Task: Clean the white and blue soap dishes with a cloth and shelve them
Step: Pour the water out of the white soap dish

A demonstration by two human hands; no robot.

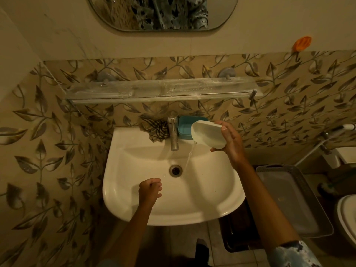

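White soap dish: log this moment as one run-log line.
right hand: holds white soap dish tilted, water pouring into sink | left hand: empty, loosely closed | blue soap dish: behind faucet

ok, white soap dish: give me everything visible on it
The white rounded-rectangular plastic soap dish looks smooth and opaque, with a shallow open cavity and a thick rim. The right hand holds it in the air over the white ceramic sink, fingers on its far end and thumb under its near end. It is tilted steeply, opening facing left, and a thin stream of water pours from its lower corner into the basin.
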